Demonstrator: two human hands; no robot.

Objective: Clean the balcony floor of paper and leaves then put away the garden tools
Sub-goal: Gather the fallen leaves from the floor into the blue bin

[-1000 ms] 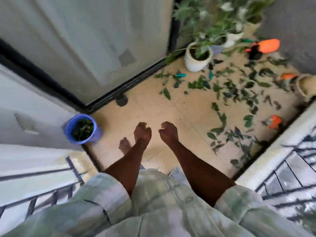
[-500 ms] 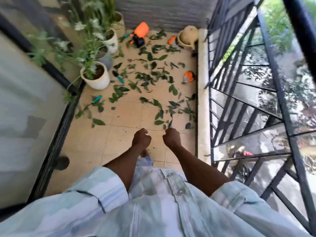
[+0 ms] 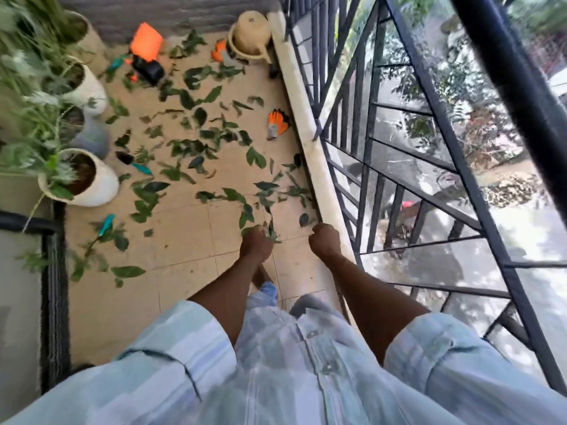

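Head view: both hands are held curled and empty, left hand [image 3: 256, 245] just over the nearest leaves [image 3: 199, 154], right hand [image 3: 325, 242] by the curb. Leaves are spread ahead and leftward; the left is judged nearer.

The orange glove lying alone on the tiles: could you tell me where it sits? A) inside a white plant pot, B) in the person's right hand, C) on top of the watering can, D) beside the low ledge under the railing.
D: the orange glove lies flat on the floor tiles right next to the pale ledge below the railing, away from the white pots and from both hands.
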